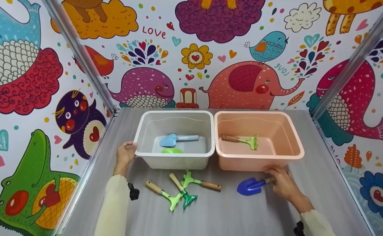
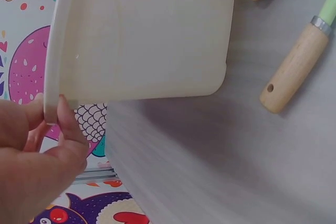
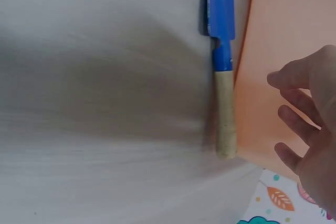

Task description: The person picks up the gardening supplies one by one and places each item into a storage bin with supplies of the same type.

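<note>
Off-white tub (image 1: 178,163) pinched by left hand (image 1: 125,153); blue trowel (image 1: 249,187) could get bumped by nearby right hand (image 1: 283,184), fingers half-spread, empty

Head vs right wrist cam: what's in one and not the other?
Head only: the left hand gripping the rim of the off-white bin, the light blue trowel inside it, and the small rake inside the peach bin.

Right wrist only: the bare end of the wooden handle on the dark blue trowel; the right hand covers that end in the head view.

Both: dark blue trowel, right hand, peach bin's outside.
</note>
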Available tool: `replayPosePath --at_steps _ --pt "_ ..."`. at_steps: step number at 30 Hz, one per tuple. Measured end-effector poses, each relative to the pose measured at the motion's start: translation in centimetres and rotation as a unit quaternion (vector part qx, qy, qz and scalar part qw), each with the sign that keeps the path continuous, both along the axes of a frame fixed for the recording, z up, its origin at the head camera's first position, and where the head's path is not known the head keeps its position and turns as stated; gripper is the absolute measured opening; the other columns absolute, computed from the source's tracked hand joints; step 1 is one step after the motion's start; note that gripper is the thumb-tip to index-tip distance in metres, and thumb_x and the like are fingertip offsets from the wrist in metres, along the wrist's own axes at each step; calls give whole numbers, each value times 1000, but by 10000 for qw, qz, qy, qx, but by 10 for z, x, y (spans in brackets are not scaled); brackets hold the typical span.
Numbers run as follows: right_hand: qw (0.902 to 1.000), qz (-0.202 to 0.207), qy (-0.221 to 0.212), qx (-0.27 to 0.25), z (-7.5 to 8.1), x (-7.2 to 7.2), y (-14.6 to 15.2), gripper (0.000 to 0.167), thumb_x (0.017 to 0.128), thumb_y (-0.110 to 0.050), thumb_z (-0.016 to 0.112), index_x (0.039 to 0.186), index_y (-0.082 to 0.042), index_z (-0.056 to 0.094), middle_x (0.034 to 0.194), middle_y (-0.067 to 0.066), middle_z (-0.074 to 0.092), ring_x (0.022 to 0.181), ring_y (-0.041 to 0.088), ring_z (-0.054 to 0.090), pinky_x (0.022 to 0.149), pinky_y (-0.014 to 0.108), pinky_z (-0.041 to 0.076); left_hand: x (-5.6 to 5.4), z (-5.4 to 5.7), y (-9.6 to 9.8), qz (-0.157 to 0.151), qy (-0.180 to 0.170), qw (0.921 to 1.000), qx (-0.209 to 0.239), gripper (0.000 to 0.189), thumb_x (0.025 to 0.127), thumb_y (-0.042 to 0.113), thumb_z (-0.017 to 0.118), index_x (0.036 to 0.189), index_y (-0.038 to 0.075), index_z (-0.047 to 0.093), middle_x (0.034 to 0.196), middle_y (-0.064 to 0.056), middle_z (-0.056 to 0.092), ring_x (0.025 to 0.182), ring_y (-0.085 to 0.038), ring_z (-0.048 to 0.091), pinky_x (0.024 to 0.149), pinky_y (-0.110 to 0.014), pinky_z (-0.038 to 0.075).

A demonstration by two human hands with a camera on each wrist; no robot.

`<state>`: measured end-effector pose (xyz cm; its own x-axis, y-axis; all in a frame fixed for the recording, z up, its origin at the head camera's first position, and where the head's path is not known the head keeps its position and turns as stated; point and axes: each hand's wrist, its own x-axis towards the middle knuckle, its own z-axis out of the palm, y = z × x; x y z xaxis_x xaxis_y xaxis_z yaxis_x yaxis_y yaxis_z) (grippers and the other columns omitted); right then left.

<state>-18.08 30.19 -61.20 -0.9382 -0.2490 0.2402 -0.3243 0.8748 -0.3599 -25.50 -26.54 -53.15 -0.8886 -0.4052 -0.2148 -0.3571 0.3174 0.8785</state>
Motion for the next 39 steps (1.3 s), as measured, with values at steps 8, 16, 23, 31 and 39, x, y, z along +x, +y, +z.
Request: replayPosePath --at_steps 8,16,23,31,39 --pt "9995 -76 -239 171 -9 1 2 46 67 15 70 110 -1 71 122 19 67 116 41 60 90 70 42 0 -1 0 36 3 9999 94 36 103 14 54 131 -8 54 117 -28 65 65 -4 55 61 -18 49" --pt "9988 51 -56 484 -15 0 5 49 64 15 66 109 -3 71 120 16 67 111 38 62 82 63 45 1 0 -2 -32 120 9996 263 35 102 11 55 129 -10 54 102 -22 68 60 -3 53 56 -17 48" --pt "9963 -70 -343 782 -19 -2 5 52 63 16 69 110 -5 70 123 15 67 115 38 59 82 67 43 1 -2 -1 35 165 9993 333 32 102 11 55 126 -10 56 94 -15 68 59 -3 52 55 -15 46" --pt "9940 -66 -313 1045 -25 -5 2 47 69 15 69 109 -9 73 125 13 67 114 39 59 84 68 43 2 -2 -1 42 77 9995 319 32 102 11 56 127 -9 56 96 -17 67 59 -4 52 54 -15 45" --pt "9936 -112 -119 1115 -33 -2 3 53 73 19 65 117 -9 73 134 13 63 126 43 53 90 72 41 1 -2 -2 -20 63 9997 252 34 102 12 55 129 -8 55 109 -25 66 62 -3 54 57 -16 48"
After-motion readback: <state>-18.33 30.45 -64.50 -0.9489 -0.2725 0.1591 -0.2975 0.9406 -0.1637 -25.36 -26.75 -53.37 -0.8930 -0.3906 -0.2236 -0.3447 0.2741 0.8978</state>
